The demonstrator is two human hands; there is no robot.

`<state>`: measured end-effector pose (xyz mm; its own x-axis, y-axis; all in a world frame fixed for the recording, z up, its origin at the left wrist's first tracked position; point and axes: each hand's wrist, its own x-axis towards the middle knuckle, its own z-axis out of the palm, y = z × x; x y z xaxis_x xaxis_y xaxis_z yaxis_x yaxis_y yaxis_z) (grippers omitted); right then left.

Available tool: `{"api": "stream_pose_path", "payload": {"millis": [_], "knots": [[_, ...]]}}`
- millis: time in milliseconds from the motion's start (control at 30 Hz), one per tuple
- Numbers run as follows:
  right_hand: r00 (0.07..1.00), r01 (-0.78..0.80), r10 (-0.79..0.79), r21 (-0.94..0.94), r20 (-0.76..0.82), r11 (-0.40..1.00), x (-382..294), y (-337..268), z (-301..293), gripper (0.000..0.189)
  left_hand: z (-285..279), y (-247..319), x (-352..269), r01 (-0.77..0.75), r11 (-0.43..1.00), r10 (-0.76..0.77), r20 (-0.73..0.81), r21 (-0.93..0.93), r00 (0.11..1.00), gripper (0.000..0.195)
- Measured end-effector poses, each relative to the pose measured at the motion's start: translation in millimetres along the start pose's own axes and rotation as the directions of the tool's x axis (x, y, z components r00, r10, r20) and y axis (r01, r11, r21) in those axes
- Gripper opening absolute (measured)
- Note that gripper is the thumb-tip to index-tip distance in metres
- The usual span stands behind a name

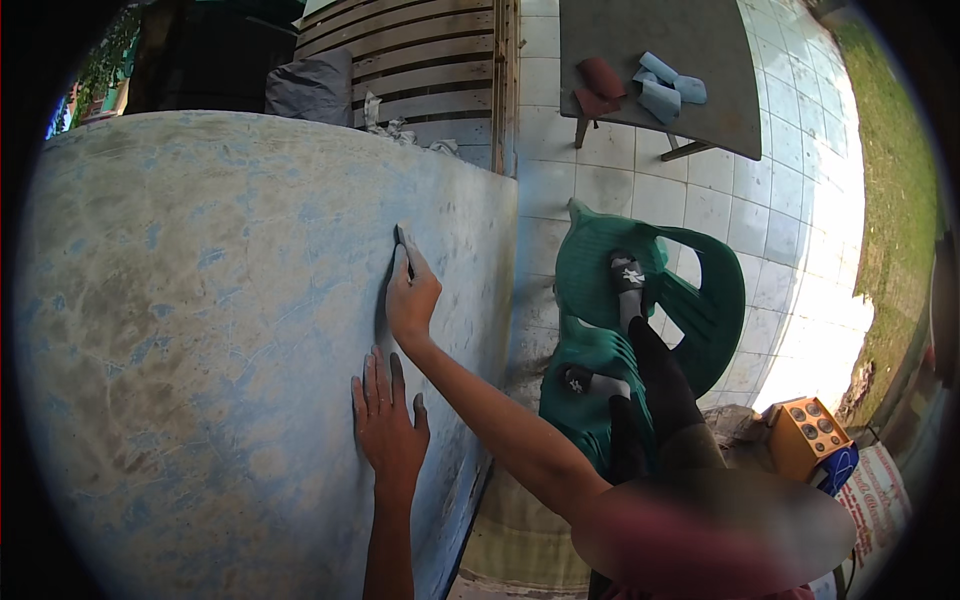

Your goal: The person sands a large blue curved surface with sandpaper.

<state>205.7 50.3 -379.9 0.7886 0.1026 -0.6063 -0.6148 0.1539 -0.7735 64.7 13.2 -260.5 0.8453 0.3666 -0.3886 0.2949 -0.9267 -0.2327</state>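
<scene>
A wall (247,315) with worn blue paint and grey-beige patches fills the left side. My right hand (414,296) reaches across to it, fingers pressing a thin, dark-edged piece (400,234), perhaps folded sandpaper, against the surface. The fingers hide most of this piece. Lower down, my left hand (390,435) rests on the wall, palm toward it and fingers apart, holding nothing. Pale dust coats the fingertips. Beneath me are green plastic chairs (592,247), with my slippered feet on them.
A dark table (660,45) stands on the tiled floor (607,161), carrying reddish sandpaper (601,77) and light-blue sheets (660,100). A slatted wooden structure (427,67) and a grey bag (311,86) are beyond the wall. An orange speaker box (808,435) sits at lower right.
</scene>
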Motion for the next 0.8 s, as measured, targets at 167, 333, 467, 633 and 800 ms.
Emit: {"api": "stream_pose_path", "payload": {"millis": [167, 333, 467, 633, 800], "knots": [[0.767, 0.528, -0.571, 0.218, 0.293, 0.821, -84.5, -82.8, 18.6, 0.041, 16.7, -23.6, -21.0, 0.08, 0.994, -0.076, 0.055, -0.07, 0.996, 0.072], [0.963, 0.263, -0.264, 0.038, 0.054, 0.964, -23.0, -36.5, 16.0, 0.038, 14.6, -10.7, -0.8, -0.007, 0.995, 0.005, -0.027, -0.098, 1.0, 0.066], [0.761, 0.569, -0.592, 0.167, 0.265, 0.805, -82.2, -88.6, 20.7, 0.04, 15.0, -14.2, -7.0, 0.057, 0.997, -0.058, -0.017, -0.056, 0.998, 0.063], [0.928, 0.361, -0.363, 0.044, 0.085, 0.932, -39.2, -50.8, 15.1, 0.043, 9.6, -7.9, -0.7, -0.011, 0.998, 0.005, -0.093, -0.067, 0.996, 0.062], [0.662, 0.684, -0.704, 0.177, 0.258, 0.708, -109.7, -85.2, 22.1, 0.039, 12.4, -17.7, -11.8, 0.033, 0.999, -0.037, -0.085, -0.041, 0.996, 0.065]]}}
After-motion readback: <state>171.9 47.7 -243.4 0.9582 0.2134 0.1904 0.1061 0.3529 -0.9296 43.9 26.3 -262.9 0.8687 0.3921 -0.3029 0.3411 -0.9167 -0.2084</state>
